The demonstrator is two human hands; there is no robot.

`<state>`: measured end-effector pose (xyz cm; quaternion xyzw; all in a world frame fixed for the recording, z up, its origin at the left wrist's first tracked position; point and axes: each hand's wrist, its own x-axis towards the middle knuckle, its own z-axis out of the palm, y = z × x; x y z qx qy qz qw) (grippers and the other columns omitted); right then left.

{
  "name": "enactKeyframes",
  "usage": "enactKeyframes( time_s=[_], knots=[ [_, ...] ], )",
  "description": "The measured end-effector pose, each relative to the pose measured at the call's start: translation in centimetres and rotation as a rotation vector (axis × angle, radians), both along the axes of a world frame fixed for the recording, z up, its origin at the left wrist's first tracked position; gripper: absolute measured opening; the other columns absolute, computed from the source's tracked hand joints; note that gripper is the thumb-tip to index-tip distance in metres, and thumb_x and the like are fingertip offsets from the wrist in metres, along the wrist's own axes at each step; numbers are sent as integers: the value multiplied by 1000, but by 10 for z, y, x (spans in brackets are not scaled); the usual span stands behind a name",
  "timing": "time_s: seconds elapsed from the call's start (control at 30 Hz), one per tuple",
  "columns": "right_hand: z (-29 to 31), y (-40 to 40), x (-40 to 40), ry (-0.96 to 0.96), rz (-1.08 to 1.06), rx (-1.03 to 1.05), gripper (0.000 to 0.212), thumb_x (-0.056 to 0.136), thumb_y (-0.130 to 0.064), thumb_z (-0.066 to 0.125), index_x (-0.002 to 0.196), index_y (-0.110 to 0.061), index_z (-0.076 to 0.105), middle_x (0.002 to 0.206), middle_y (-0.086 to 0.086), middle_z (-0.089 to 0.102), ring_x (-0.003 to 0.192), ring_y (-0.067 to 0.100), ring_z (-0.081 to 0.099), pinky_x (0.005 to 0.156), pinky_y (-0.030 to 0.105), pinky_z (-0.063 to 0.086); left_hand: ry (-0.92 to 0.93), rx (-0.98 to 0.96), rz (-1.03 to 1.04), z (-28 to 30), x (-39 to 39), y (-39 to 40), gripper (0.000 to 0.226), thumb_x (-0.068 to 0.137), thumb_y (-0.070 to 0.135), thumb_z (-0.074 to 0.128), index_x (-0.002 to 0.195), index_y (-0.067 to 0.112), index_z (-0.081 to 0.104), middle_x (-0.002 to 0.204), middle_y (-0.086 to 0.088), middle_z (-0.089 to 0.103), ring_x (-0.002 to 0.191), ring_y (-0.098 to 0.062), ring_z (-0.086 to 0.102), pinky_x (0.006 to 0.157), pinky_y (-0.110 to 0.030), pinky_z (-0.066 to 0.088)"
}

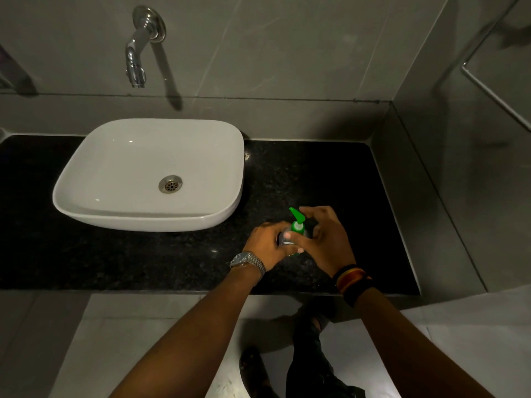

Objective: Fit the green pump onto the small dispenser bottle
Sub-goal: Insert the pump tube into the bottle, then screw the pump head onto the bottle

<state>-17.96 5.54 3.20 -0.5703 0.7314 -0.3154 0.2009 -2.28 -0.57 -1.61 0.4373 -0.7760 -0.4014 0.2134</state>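
Over the dark surface beside the basin, the left hand grips the small dispenser bottle while the right hand closes around the green pump — light, likely slick plastic, best held at the collar.

Silver wristwatch left; black, orange-striped wristbands right.

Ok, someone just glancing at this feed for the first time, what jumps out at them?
The bright green pump pops first, sitting atop the small bottle gripped between the left hand and right hand over the black counter. Next, the white basin to their left, under the chrome wall tap.
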Motion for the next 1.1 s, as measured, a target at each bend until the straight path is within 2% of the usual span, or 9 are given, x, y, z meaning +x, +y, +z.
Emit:
enactKeyframes(
  time_s=[0.1,0.2,0.37,0.47,0.6,0.67,0.83,0.97,1.1],
  knots=[
    [-3,3,-2,36,15,-59,29,77,-37,81,98,-23,68,103,-14,48,72,-5,50,67,19,45,1,-9,0,0,1,0,43,74,41,87,112,28,73,98,5,76,87,-10,70,78,-26,56],
    [-3,-3,3,58,-91,-22,39,70,-49,83,84,-24,57,92,-12,48,65,-6,46,59,13,35,-3,-6,0,1,2,0,42,73,45,86,110,31,73,96,7,76,86,-9,70,74,-25,55],
    [-5,6,1,-49,-24,-19,37,76,-38,82,105,-20,66,112,-10,49,75,-6,51,66,9,40,-15,-17,2,1,1,1,43,74,38,85,114,28,73,96,10,72,86,-9,68,74,-21,53],
    [-6,8,2,-64,-54,-42,29,76,-32,83,95,-17,65,109,-8,55,77,1,56,69,19,47,-3,-31,0,-2,2,-1,42,75,35,87,115,27,74,94,12,72,85,-6,67,72,-10,48],
    [-2,1,8,-86,-105,-16,41,71,-45,83,98,-23,62,114,-7,52,87,5,59,75,22,54,-9,-32,-2,1,1,-1,41,75,36,85,113,28,74,98,6,76,86,-10,70,75,-25,55],
    [0,5,6,-105,-61,-37,38,77,-38,81,108,-21,66,121,-7,50,82,3,57,75,20,53,-16,-38,-1,3,1,1,40,76,36,85,113,27,73,96,10,72,82,-5,66,73,-18,52],
    [-3,0,6,-75,-145,-57,34,73,-40,83,85,-20,59,103,-6,54,69,4,51,63,25,49,-3,-16,16,3,1,2,38,74,40,87,109,30,74,96,11,74,84,-5,68,71,-16,50],
    [-5,3,5,-130,-30,-20,38,75,-32,83,109,-27,66,123,-13,45,83,-6,53,68,13,50,-7,-24,7,4,1,2,42,75,38,85,114,29,73,101,7,75,89,-11,69,78,-28,56],
    [-2,0,2,-85,-45,-36,24,73,-28,84,87,-22,66,120,-8,51,82,-7,51,70,13,46,-23,-53,21,3,1,1,44,74,46,85,111,25,74,93,8,73,82,-9,66,74,-25,53]
  ],
)
